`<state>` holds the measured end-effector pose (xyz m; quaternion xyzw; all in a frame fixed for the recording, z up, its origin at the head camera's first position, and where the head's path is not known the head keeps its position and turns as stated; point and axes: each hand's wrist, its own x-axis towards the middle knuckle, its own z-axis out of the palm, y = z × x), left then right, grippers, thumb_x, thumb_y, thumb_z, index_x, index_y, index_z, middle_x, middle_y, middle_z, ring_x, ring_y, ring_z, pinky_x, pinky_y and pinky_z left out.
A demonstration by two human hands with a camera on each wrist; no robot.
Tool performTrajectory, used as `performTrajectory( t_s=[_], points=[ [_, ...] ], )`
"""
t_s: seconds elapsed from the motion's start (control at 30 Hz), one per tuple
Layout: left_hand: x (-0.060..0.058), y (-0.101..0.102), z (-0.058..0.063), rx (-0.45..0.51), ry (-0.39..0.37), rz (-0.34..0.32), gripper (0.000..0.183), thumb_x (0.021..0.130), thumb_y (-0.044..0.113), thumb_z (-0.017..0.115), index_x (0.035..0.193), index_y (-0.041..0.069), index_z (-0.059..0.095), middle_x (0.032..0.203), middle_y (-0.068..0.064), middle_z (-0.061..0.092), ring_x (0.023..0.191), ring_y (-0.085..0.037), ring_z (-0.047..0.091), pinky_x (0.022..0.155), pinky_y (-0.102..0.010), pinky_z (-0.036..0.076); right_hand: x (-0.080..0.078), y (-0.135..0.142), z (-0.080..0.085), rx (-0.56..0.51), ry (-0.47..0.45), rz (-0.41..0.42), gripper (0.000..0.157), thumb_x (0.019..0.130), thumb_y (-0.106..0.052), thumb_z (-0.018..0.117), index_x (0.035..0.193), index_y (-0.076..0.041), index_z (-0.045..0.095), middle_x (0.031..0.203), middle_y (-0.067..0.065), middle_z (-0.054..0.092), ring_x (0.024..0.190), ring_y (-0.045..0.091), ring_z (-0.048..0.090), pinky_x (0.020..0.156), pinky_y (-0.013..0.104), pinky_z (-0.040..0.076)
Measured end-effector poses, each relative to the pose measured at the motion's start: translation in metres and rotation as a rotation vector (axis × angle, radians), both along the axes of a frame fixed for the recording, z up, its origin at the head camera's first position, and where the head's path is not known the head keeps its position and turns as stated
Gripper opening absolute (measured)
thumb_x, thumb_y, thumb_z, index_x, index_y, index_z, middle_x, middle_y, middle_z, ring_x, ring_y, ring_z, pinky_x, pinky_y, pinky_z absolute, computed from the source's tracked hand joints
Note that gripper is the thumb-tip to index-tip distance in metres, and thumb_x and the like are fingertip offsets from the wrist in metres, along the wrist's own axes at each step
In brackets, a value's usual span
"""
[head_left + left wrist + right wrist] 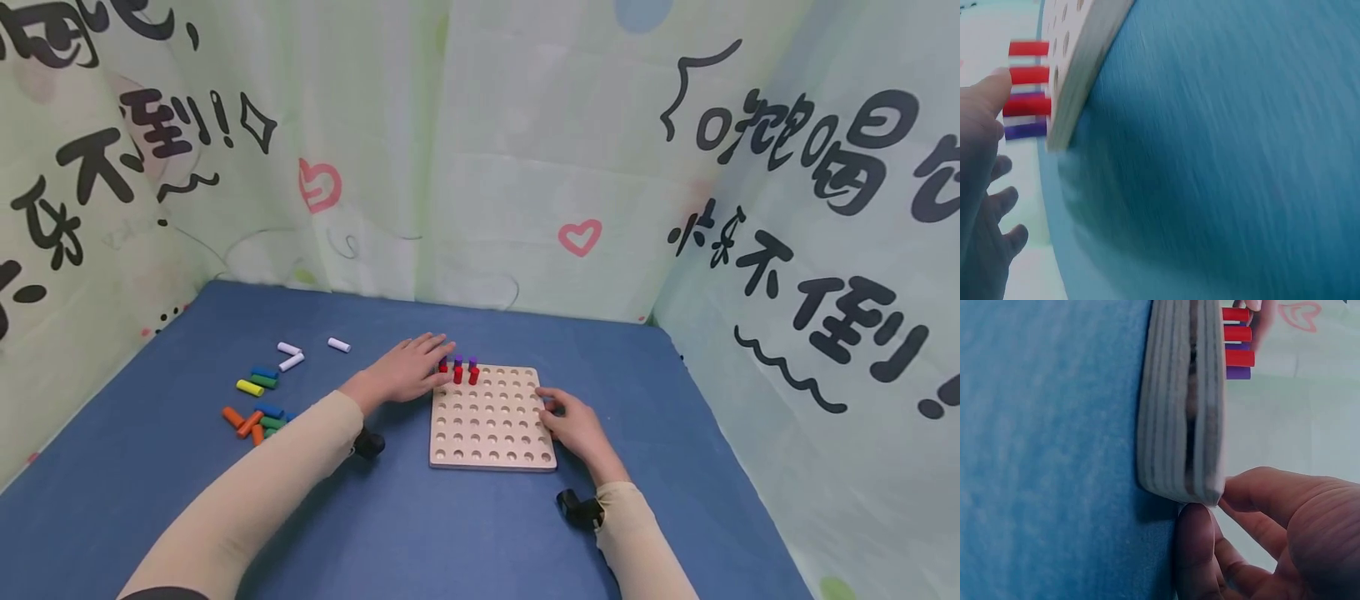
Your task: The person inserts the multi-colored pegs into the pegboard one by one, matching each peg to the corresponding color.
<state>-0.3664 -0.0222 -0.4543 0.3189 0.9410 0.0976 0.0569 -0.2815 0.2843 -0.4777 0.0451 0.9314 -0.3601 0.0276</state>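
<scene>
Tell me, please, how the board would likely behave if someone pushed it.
The board would probably slide rather than tip, being wide and low. It looks thick and layered, so it should stay stiff. The pegs standing in it would likely travel along.

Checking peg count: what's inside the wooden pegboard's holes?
Three red pegs and three purple pegs stand at the far-left corner of the wooden pegboard. Their lower ends hide inside; in the head view the left hand partly covers the leftmost pair.

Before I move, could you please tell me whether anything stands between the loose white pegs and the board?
Yes: the left hand reaches across the space between the white pegs and the far-left corner of the board.
</scene>
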Motion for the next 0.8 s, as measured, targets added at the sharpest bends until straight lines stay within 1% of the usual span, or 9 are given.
performTrajectory(
  t_s=[0.1, 0.27, 0.37, 0.5, 0.63, 0.8],
  points=[
    [-0.005, -0.011, -0.002, -0.013, 0.020, 0.041, 0.066, 0.107, 0.043, 0.052, 0.163, 0.014, 0.032, 0.167, -0.017, 0.031, 0.156, -0.037, 0.027, 0.125, -0.057, 0.024, 0.000, 0.001, 0.000, 0.000, 0.000, -0.002, 0.044, 0.101, -0.013, 0.062, 0.145, -0.012, 0.059, 0.115, 0.014, 0.063, 0.076, 0.018, 0.057, 0.067, 0.031, 0.051],
    [-0.012, -0.030, -0.007, -0.021, 0.041, 0.103, 0.057, 0.106, 0.026, 0.056, 0.159, 0.014, 0.041, 0.161, -0.017, 0.041, 0.151, -0.037, 0.036, 0.122, -0.058, 0.029, -0.001, 0.001, -0.001, -0.004, 0.000, -0.002, 0.044, 0.101, -0.013, 0.063, 0.145, -0.012, 0.059, 0.116, 0.014, 0.064, 0.077, 0.018, 0.057, 0.067, 0.030, 0.051],
    [-0.015, -0.040, -0.008, -0.029, 0.035, 0.138, 0.054, 0.104, 0.020, 0.057, 0.156, 0.013, 0.045, 0.159, -0.016, 0.044, 0.149, -0.038, 0.039, 0.122, -0.059, 0.030, 0.000, 0.001, 0.000, -0.007, -0.002, 0.000, 0.044, 0.101, -0.013, 0.062, 0.145, -0.012, 0.059, 0.116, 0.015, 0.063, 0.078, 0.018, 0.058, 0.067, 0.031, 0.052],
    [-0.018, -0.053, -0.008, -0.053, 0.030, 0.176, 0.052, 0.103, 0.017, 0.059, 0.153, 0.012, 0.049, 0.158, -0.017, 0.046, 0.148, -0.039, 0.040, 0.121, -0.059, 0.031, 0.001, 0.001, 0.001, -0.013, -0.009, -0.001, 0.044, 0.101, -0.013, 0.062, 0.145, -0.012, 0.059, 0.117, 0.015, 0.063, 0.078, 0.019, 0.058, 0.068, 0.031, 0.052],
    [-0.020, -0.067, -0.007, -0.077, 0.046, 0.192, 0.048, 0.102, 0.014, 0.060, 0.150, 0.012, 0.053, 0.155, -0.018, 0.049, 0.146, -0.040, 0.042, 0.120, -0.060, 0.032, 0.001, 0.001, 0.000, -0.011, -0.009, -0.002, 0.044, 0.101, -0.013, 0.062, 0.145, -0.012, 0.059, 0.117, 0.015, 0.063, 0.077, 0.018, 0.058, 0.067, 0.031, 0.051],
    [-0.023, -0.087, -0.005, -0.079, 0.058, 0.175, 0.042, 0.102, 0.007, 0.057, 0.144, 0.009, 0.059, 0.149, -0.021, 0.052, 0.140, -0.043, 0.046, 0.115, -0.062, 0.037, 0.000, 0.000, 0.002, -0.014, -0.015, -0.007, 0.044, 0.102, -0.014, 0.062, 0.146, -0.013, 0.058, 0.118, 0.014, 0.063, 0.078, 0.019, 0.058, 0.067, 0.030, 0.050]
  ],
)
